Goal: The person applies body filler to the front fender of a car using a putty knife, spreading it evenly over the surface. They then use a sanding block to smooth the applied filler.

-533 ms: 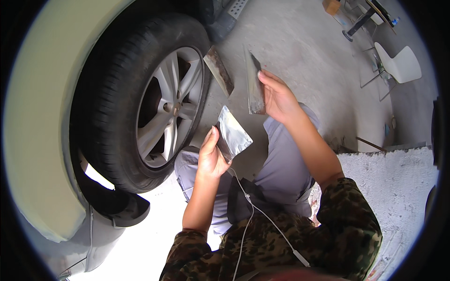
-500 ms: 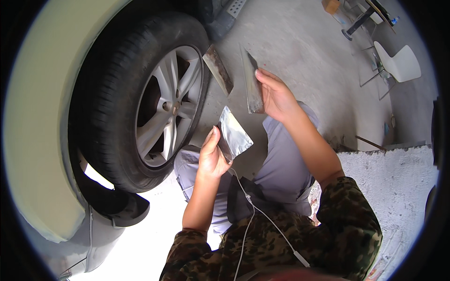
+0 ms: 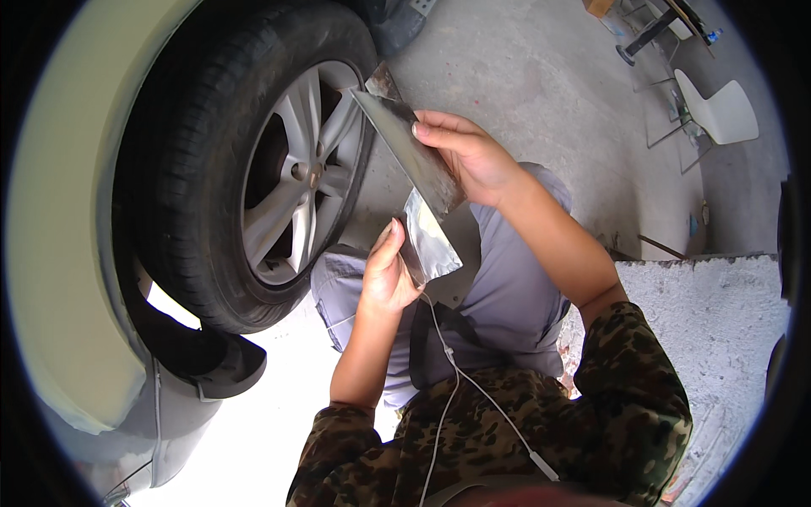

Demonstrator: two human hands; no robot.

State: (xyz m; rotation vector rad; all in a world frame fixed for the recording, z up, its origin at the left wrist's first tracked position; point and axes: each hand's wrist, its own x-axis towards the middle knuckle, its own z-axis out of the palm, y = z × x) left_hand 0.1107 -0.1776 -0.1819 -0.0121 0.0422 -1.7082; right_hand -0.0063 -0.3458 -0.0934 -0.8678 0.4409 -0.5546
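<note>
My left hand (image 3: 390, 269) grips a small metal putty scraper (image 3: 432, 241) with pale, shiny smears on its face, thumb along one edge. My right hand (image 3: 470, 156) holds a longer flat metal putty scraper (image 3: 405, 144), thumb on its face and fingers behind. The longer scraper is stained dark, with a pale film along part of it. Its long edge meets the upper part of the smaller one; I cannot tell how firmly they touch. Both are above my knees, beside a car wheel (image 3: 308, 177). Another stained flat piece (image 3: 383, 82) shows partly behind the longer scraper.
Close on the left is a car fender (image 3: 63, 211) with a cream-coloured surface, curving over the tyre. A white cable (image 3: 456, 372) hangs down my front. A white chair (image 3: 722, 110) and a table leg (image 3: 646, 42) stand on the concrete floor at the far right.
My right hand has moved left and tilted the longer scraper, bringing it against the smaller one. My left hand has shifted only slightly, still holding its scraper.
</note>
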